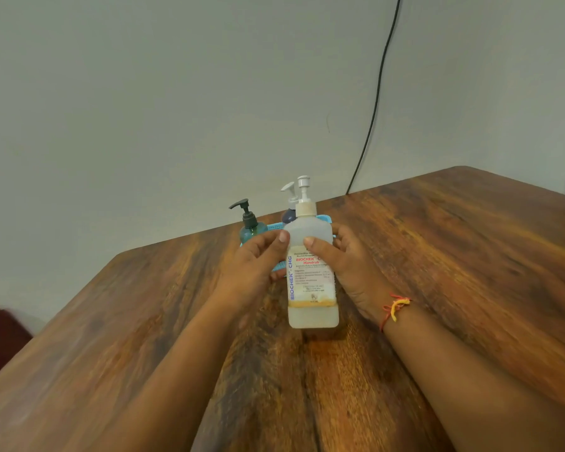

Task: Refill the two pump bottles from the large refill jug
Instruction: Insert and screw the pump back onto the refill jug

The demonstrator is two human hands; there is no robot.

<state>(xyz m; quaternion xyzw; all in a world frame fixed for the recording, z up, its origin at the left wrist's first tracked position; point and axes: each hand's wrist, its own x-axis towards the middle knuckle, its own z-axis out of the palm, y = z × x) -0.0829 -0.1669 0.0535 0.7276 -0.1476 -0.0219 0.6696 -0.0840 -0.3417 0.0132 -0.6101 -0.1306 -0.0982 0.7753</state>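
Gripping the bottle (312, 288) at wooden table (470, 256), pale wall (177, 93) behind — left hand (252, 272), right hand (353, 265).

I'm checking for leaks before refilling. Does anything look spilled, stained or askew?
No spill on the table. The handrub bottle, between left hand and right hand, has a yellow-brown stain along its label's lower edge.

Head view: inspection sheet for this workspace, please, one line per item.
Surface: brown wooden table.
Job's things: translucent white handrub bottle upright, pump on; teal pump bottle and dark blue pump bottle behind, in light-blue plastic basket.
Clutter: nothing seen.
Grippers: left hand and right hand grip the handrub bottle's sides.
Cables: black cable hanging down grey wall.
Surroundings: dark red seat, left edge.
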